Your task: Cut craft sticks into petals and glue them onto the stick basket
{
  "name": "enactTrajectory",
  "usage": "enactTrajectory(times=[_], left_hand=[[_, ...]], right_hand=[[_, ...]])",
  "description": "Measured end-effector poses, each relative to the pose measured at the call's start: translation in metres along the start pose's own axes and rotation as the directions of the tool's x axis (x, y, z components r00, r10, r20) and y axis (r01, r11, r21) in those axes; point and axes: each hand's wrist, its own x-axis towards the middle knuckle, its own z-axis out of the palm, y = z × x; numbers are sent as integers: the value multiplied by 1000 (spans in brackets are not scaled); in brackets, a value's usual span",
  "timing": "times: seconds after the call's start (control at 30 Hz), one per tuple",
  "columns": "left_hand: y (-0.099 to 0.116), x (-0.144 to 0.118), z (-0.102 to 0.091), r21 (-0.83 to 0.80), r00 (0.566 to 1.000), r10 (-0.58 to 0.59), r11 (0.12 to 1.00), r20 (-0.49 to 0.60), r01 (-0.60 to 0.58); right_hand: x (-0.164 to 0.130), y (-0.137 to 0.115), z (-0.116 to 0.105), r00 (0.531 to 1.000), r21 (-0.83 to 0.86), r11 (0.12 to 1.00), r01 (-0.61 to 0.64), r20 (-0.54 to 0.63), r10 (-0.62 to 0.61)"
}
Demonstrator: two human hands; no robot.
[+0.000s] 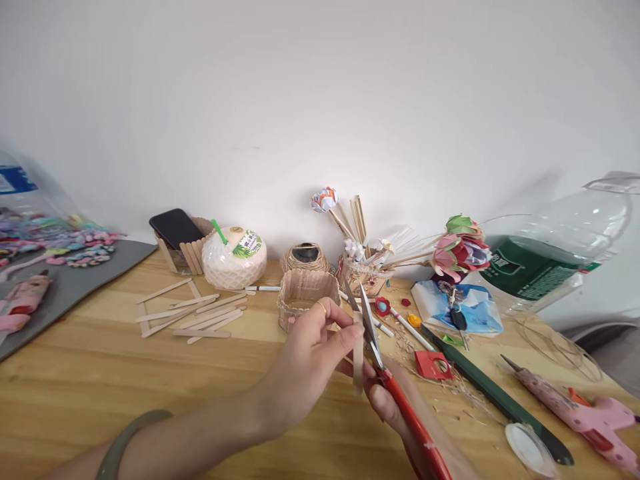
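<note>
Between its thumb and fingers my left hand (317, 340) pinches a short wooden craft stick (358, 363), held upright. My right hand (400, 407) grips red-handled scissors (407, 407), whose blades are parted and point up and away, close beside the stick's top end. Whether the blades touch the stick I cannot tell. Just behind my left hand stands a small basket of craft sticks (307, 293) with a twine-like trim. To the left, several loose craft sticks (200, 313) lie scattered on the wooden table (150, 393).
A coconut with a green straw (235, 257), a phone (175, 229) in a stick holder and a twine roll (305, 257) stand at the back. On the right are paper flowers (460, 250), a large plastic bottle (540, 267), a pink glue gun (575, 407) and wood scraps.
</note>
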Motion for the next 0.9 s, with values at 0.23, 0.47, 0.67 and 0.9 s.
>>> enactTrajectory(times=[0.23, 0.47, 0.67, 0.9], left_hand=[[7, 1, -5, 110, 1000, 27, 993, 16, -29], [13, 5, -15, 289, 999, 29, 957, 24, -35], [15, 7, -20, 308, 998, 21, 950, 61, -39], [19, 8, -24, 395, 996, 7, 918, 84, -40]], right_hand=[[3, 1, -6, 999, -95, 995, -28, 32, 31], [3, 0, -8, 998, -136, 989, -58, 24, 62], [3, -1, -9, 997, -137, 988, -71, 25, 75], [3, 0, -9, 996, -136, 987, -83, 23, 87]])
